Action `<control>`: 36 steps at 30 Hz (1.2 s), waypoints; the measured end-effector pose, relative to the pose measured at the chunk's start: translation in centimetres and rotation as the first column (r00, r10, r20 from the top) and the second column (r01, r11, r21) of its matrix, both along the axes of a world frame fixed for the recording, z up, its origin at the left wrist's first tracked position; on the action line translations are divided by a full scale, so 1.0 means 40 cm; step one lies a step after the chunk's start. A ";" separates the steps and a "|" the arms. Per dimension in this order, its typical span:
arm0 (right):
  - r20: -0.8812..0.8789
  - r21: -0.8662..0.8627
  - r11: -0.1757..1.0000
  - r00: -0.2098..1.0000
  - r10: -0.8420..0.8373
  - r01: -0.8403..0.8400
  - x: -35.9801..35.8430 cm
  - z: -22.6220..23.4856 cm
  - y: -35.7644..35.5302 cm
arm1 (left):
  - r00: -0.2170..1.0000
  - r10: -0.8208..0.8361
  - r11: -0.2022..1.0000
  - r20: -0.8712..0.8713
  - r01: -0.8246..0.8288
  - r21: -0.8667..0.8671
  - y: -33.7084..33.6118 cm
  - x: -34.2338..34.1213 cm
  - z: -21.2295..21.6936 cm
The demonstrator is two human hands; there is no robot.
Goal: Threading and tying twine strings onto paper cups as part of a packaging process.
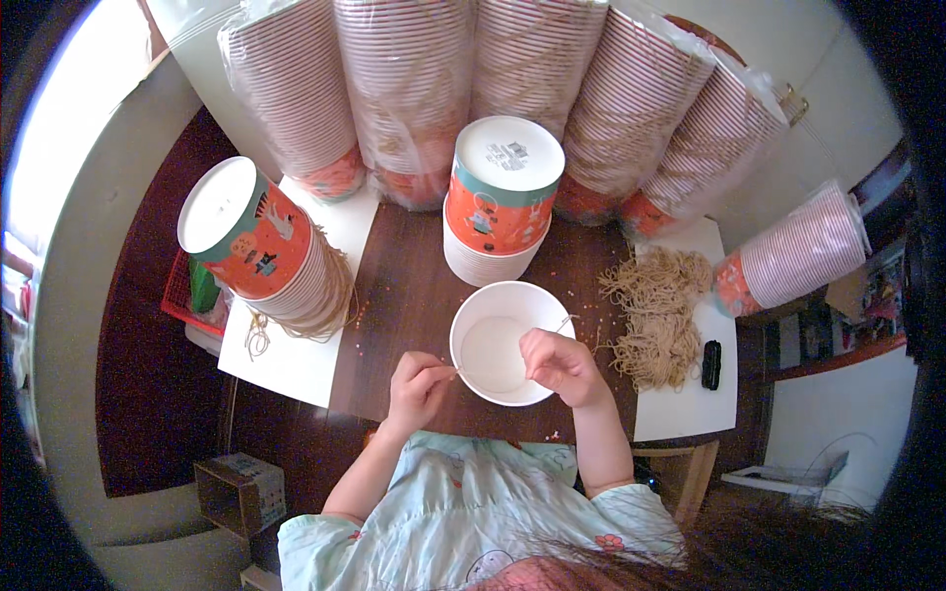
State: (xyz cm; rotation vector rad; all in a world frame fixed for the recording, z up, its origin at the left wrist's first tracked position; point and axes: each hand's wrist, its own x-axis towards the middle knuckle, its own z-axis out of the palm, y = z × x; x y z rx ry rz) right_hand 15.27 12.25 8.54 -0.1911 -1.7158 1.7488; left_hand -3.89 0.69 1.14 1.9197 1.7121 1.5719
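A white paper bucket (493, 340) stands mouth up in front of me, its inside plain white. My left hand (419, 391) is closed in a pinch at the bucket's left rim, where a short bit of tan string (456, 371) shows at the fingertips. Over the right rim, my right hand (562, 366) is also closed, fingertips together above the bucket's mouth. A thin string end (567, 321) sticks up beside its knuckles. How the string runs between the hands cannot be made out.
Behind the bucket stands an upside-down stack of orange-and-teal paper buckets (501, 212). Another stack (258, 231), draped with tan strings, is at left. A heap of tan strings (655, 315) and a black object (710, 365) lie at right. Plastic-wrapped stacks (404, 89) line the back.
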 end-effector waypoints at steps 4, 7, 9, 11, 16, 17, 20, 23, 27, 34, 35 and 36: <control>-0.078 0.024 1.000 0.997 -0.001 0.003 -0.001 -0.003 0.002 | 0.999 0.027 0.999 0.044 -0.028 0.031 0.003 0.007 -0.012; -0.164 -0.042 0.997 0.984 -0.064 0.058 -0.001 -0.010 0.004 | 0.997 0.027 1.000 0.078 -0.028 0.013 0.005 0.008 -0.018; -0.211 -0.133 0.991 0.976 -0.058 0.030 -0.002 -0.017 0.005 | 0.995 0.035 0.999 0.091 -0.036 0.014 0.008 0.012 -0.022; -0.225 -0.130 0.991 0.972 -0.063 0.035 -0.005 -0.021 0.004 | 0.994 0.042 0.999 0.104 -0.043 0.014 0.010 0.017 -0.026; -0.251 -0.092 0.995 0.965 -0.070 0.048 -0.004 -0.019 0.007 | 0.994 0.052 0.999 0.098 -0.052 -0.003 0.010 0.021 -0.035; -0.202 -0.043 0.998 0.978 -0.062 0.054 -0.001 -0.011 0.007 | 0.994 0.052 0.999 0.098 -0.052 -0.001 0.009 0.022 -0.034; -0.107 0.057 0.997 0.994 -0.037 0.044 0.017 -0.009 0.014 | 0.986 0.071 0.996 0.148 -0.062 -0.069 0.006 0.024 -0.035; -0.029 0.138 0.989 0.999 -0.043 0.046 0.025 -0.006 0.016 | 0.917 0.132 0.979 0.378 -0.062 -0.192 0.015 0.024 -0.049; 0.046 0.266 0.962 0.996 -0.077 0.062 0.023 0.009 0.004 | 0.650 0.165 0.890 0.742 0.226 -0.397 0.023 0.002 -0.019; 0.089 0.417 0.904 0.986 -0.142 0.092 0.001 0.078 -0.046 | 0.648 0.124 0.643 0.751 0.524 -0.559 0.071 -0.021 0.026; 0.143 0.412 0.908 0.979 -0.144 0.073 0.004 0.097 -0.060 | 0.671 0.104 0.637 0.734 0.522 -0.567 0.066 -0.019 0.046; 0.150 0.465 0.883 0.978 -0.147 0.062 0.001 0.121 -0.076 | 0.672 0.102 0.646 0.733 0.516 -0.563 0.057 -0.021 0.070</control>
